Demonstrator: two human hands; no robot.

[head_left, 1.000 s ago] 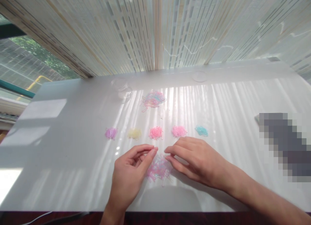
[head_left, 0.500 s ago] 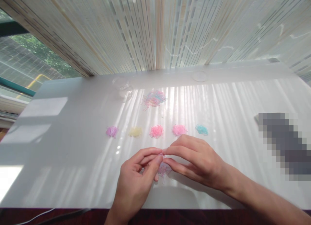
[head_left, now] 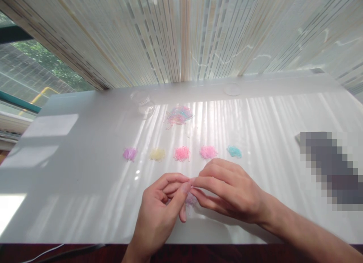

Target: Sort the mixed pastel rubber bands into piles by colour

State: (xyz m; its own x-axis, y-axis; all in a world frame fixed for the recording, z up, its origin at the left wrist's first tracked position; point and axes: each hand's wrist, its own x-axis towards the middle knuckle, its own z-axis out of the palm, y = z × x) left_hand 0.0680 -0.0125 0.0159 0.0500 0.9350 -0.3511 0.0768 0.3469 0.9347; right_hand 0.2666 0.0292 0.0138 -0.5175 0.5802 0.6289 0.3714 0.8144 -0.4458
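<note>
My left hand point(head_left: 163, 204) and my right hand point(head_left: 231, 187) meet fingertip to fingertip above a small pile of pale mixed loops point(head_left: 191, 200) near the table's front. Both are pinched closed; what lies between the fingertips is too small to make out. Beyond them runs a row of small piles: purple point(head_left: 130, 154), yellow point(head_left: 157, 154), coral pink point(head_left: 182, 153), light pink point(head_left: 208, 152) and teal point(head_left: 234, 151). Behind the row lies a larger mixed-colour pile point(head_left: 179, 115).
A clear jar point(head_left: 144, 106) lies at the back left of the white table point(head_left: 93, 179), and a clear round lid point(head_left: 231, 89) at the back right. A blurred dark object point(head_left: 331, 164) is at the right. Striped curtains point(head_left: 159, 36) hang behind.
The fingers have shifted slightly, and my right hand has moved a little lower. Both hands remain together at the fingertips. The piles look unchanged.
</note>
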